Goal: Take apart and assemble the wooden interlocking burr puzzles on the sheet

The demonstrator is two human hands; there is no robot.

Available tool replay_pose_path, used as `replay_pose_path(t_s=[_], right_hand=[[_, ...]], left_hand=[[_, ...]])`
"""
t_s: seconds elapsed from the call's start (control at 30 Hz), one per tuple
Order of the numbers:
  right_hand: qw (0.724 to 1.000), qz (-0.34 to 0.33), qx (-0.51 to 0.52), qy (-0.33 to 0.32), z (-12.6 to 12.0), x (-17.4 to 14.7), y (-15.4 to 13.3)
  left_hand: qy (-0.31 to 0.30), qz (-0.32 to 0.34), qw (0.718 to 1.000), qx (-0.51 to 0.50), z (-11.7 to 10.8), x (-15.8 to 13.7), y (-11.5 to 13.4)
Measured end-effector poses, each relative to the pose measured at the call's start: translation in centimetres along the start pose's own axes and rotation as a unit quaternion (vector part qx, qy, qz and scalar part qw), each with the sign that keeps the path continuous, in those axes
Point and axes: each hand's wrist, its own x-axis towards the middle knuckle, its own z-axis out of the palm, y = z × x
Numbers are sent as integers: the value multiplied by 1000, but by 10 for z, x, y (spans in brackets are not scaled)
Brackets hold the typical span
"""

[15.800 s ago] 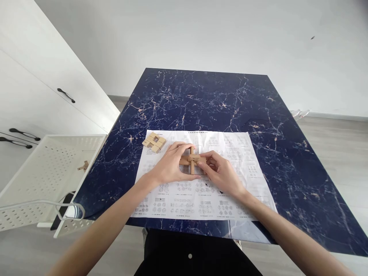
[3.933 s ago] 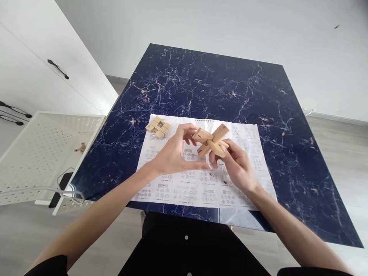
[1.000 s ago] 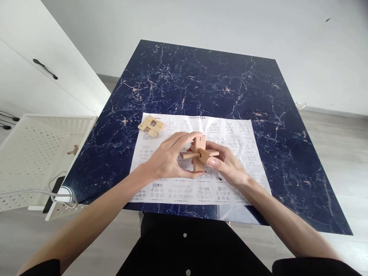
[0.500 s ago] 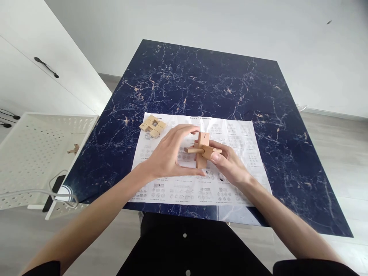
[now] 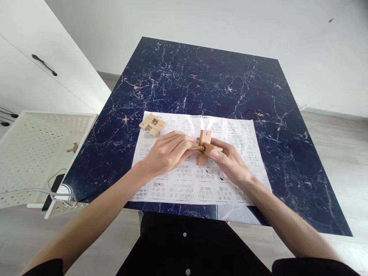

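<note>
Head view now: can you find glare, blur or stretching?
Head view: probable pale reflection near the front of the table; head view: small print on the paper too soft to read, though the held wooden block shows its dark mark; head view: forearms seem stretched toward the bottom corners.

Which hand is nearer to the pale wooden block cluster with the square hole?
Left. The left hand is to the right of the cluster, on its near side; the right hand is farther off that way, gripping the crossed tan wooden pieces.
</note>
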Motion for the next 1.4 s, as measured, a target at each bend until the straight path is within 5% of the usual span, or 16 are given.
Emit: replay_pose_path(t_s=[0.53,0.67,0.83,1.1,1.4], right_hand=[[1000,0,7,-22,-6,1,2],[991,-106,-70,-39,-4,3,5],[923,-276,-269,7,-1,3,0],[874,-330,-353,61,-9,-3,-3],[874,-392,-257,128,-15,-3,-12]], left_hand=[[23,32,997,69,1,1,-1],[44,23,998,41,1,2,1],[27,24,999,28,1,3,1],[2,18,1000,17,2,0,0],[-20,-35,999,19,2,-3,-5]])
